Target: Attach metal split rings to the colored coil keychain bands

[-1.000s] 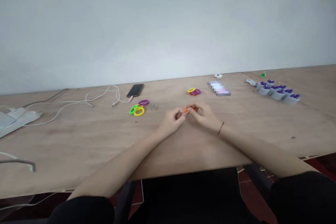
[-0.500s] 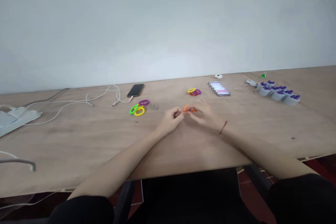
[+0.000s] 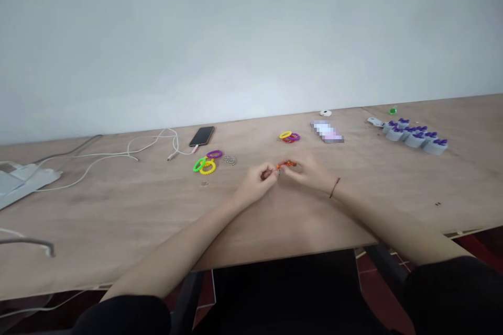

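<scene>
My right hand [image 3: 310,170] pinches an orange spiral coil wristband [image 3: 290,163] over the table, its fingers covering part of the coil. Close against it, my left hand [image 3: 260,180] is closed, thumb and finger pressed together at the coil's near end. A small shiny metal piece [image 3: 279,171] shows between the fingertips of both hands; its shape is too small to make out. Left of my hands lie a green coil [image 3: 199,164], a yellow coil [image 3: 208,168] and a purple coil [image 3: 214,154], beside several metal rings [image 3: 230,160]. Beyond my hands sits a pile of yellow, purple and red coils [image 3: 290,137].
A dark phone [image 3: 201,136] on a white cable [image 3: 157,137] lies at the back left, a power strip [image 3: 43,180] at far left. Another phone [image 3: 327,132], a white round case [image 3: 326,113] and several white tubs with purple tops [image 3: 416,139] stand to the right.
The orange coil has tipped flatter between my fingers, and the metal piece shows more clearly. Both hands stay nearly in place; the view has shifted slightly.
</scene>
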Tool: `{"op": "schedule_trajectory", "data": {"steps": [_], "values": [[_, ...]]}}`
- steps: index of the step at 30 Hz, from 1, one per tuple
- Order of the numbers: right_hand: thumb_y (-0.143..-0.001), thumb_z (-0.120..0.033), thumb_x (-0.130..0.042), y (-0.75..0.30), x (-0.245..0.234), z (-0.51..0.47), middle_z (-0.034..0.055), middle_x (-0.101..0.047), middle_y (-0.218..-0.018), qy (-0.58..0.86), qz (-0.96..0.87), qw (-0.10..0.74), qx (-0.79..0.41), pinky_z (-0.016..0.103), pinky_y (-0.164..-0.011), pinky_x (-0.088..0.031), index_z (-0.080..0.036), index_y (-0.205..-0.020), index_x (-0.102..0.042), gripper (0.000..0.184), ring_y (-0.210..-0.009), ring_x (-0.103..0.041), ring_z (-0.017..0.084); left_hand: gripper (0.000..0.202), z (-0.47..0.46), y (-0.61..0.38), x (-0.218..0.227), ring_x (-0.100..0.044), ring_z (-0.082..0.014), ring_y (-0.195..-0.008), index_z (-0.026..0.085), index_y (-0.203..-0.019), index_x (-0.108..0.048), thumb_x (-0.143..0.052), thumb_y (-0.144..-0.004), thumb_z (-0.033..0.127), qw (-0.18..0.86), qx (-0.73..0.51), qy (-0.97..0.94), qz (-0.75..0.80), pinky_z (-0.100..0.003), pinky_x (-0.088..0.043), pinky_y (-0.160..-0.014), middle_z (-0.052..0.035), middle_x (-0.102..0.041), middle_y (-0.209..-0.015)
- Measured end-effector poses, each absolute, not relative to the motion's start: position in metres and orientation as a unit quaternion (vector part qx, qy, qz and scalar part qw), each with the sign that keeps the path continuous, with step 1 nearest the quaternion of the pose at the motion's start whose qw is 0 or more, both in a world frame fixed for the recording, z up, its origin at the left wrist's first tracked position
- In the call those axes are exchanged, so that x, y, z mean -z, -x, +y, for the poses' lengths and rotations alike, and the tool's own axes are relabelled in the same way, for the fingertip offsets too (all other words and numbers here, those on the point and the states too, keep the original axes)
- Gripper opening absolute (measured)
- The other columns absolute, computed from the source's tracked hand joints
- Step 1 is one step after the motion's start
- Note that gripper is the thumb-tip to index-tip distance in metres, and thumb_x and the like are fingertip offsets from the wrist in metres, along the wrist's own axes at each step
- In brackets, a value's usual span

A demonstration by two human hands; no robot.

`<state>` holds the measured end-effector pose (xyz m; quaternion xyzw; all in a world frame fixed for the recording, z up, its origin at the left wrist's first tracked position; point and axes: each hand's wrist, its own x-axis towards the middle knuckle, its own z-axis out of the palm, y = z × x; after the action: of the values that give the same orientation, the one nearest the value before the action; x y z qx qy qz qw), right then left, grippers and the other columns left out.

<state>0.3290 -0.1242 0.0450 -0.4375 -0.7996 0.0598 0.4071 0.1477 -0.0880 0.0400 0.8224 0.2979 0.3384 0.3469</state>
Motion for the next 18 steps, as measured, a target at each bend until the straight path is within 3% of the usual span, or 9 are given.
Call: {"op": "schedule_trajectory", "data": {"steps": [3,7,12,18], "values": [[-0.086,-0.03,-0.043,-0.3293,-0.0453,-0.1237,0.0027,-0.065,-0.08,0.454,-0.767,0.403,-0.207,0.027,-0.066,-0.044,-0.017,-0.086,-0.062,0.023,-0.072,-0.057,0.015,0.022,-0.0883,-0.1475,-0.0402,-0.034,-0.0077,-0.053,0.015,-0.07,-0.053,-0.049,-0.079,0.036,0.39,-0.342,-0.803,0.295,-0.021,-0.027,-0.053,0.0049,-0.038,-0.057],[-0.086,-0.036,-0.044,-0.3309,-0.0442,-0.1208,0.0042,-0.065,-0.087,0.428,-0.739,0.408,-0.323,0.031,-0.074,-0.046,-0.016,-0.092,-0.061,0.027,-0.082,-0.059,0.017,0.025,-0.0865,-0.1499,-0.037,-0.034,-0.0068,-0.048,0.015,-0.071,-0.051,-0.05,-0.079,0.039,0.513,-0.339,-0.739,0.275,-0.021,-0.027,-0.049,0.0054,-0.038,-0.052],[-0.084,-0.038,-0.049,-0.3314,-0.0437,-0.12,0.0064,-0.065,-0.1,0.413,-0.731,0.414,-0.351,0.035,-0.084,-0.045,-0.017,-0.098,-0.061,0.028,-0.094,-0.059,0.02,0.022,-0.0846,-0.1537,-0.0359,-0.026,-0.0041,-0.043,0.015,-0.067,-0.048,-0.057,-0.075,0.034,0.663,-0.33,-0.621,0.256,-0.019,-0.022,-0.045,0.0072,-0.031,-0.049],[-0.087,-0.039,-0.042,-0.3313,-0.0447,-0.122,0.0045,-0.063,-0.086,0.424,-0.748,0.399,-0.319,0.03,-0.072,-0.044,-0.016,-0.092,-0.059,0.029,-0.078,-0.056,0.016,0.026,-0.0869,-0.1545,-0.0415,-0.017,-0.0021,-0.042,0.014,-0.061,-0.045,-0.062,-0.07,0.032,0.725,-0.302,-0.563,0.256,-0.019,-0.013,-0.043,0.0082,-0.022,-0.051]]}}
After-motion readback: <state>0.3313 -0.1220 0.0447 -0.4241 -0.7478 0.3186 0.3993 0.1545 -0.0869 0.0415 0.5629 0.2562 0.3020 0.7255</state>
